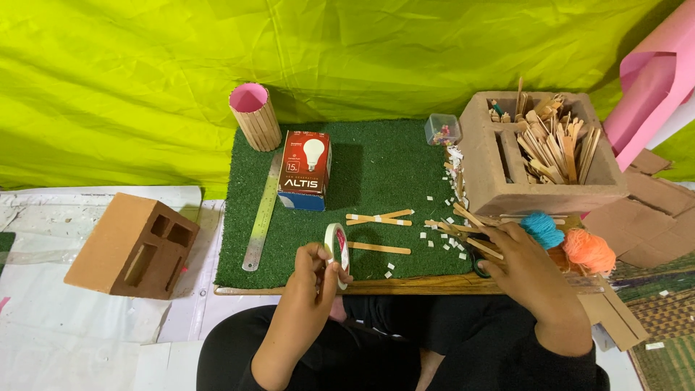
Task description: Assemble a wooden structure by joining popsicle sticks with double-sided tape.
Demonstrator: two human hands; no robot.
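Down at the near edge of the worktop [405, 284], the left hand [313, 279] pinches a roll of white tape [337, 246] upright between thumb and fingers, just above the green turf mat [376, 174]. Beside it, the right hand [525, 264] lies with fingers spread over a scatter of craft sticks [463, 228] and small white scraps, resting on black-handled scissors [479, 262]; whether it grips anything I cannot tell. More sticks lie apart on the turf: a crossed pair [378, 217] and a single one [378, 248] just right of the tape. A steel ruler [263, 213] runs along the mat's left edge, near a red and blue bulb box [305, 170] and a stick-clad pink cup [255, 116]. Teal yarn [543, 229] and orange yarn [588, 250] sit right of the hand, below a hollow brick [539, 152] stuffed with sticks. Another hollow brick [134, 246] lies on the floor to the left.
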